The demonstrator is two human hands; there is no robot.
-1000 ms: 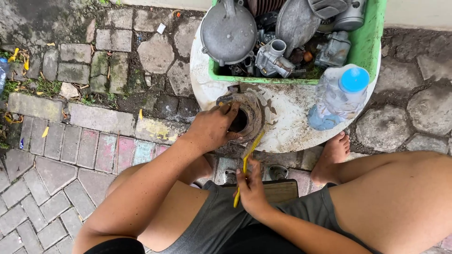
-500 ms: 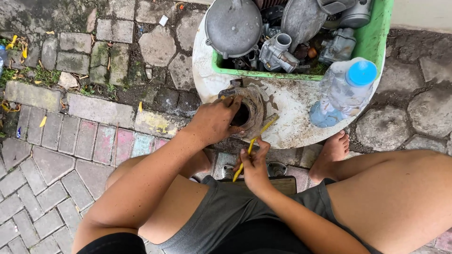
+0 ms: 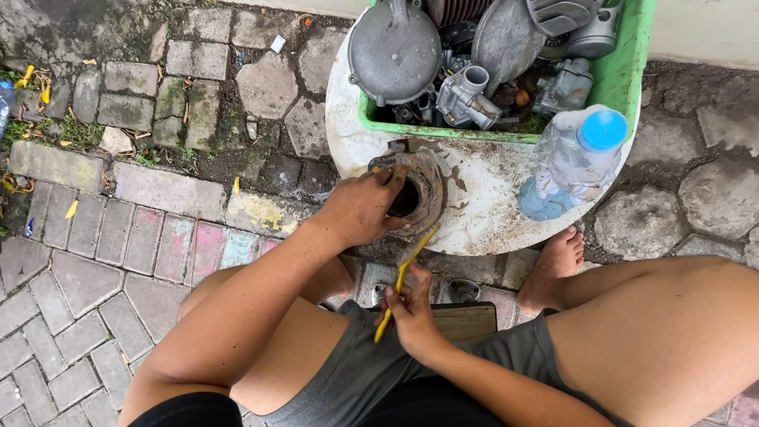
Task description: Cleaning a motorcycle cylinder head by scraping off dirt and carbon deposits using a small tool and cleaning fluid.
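A rusty ring-shaped metal engine part (image 3: 423,178) with a dark round hole lies on a dirty white round table (image 3: 482,205). My left hand (image 3: 360,209) grips the part's left rim, fingers over its edge. My right hand (image 3: 413,312) is lower, near my lap, and holds a thin yellow stick-like tool (image 3: 405,278). The tool's upper tip points up at the part's lower right rim.
A green tub (image 3: 617,75) full of grey engine parts stands at the table's back. A clear plastic bottle (image 3: 573,158) with a blue cap stands at the table's right. My bare foot (image 3: 557,265) rests under the table. Paving stones and bricks lie to the left.
My right hand and the yellow tool stay close to the part's lower edge, the tip shifting slightly. My left hand keeps its hold on the part.
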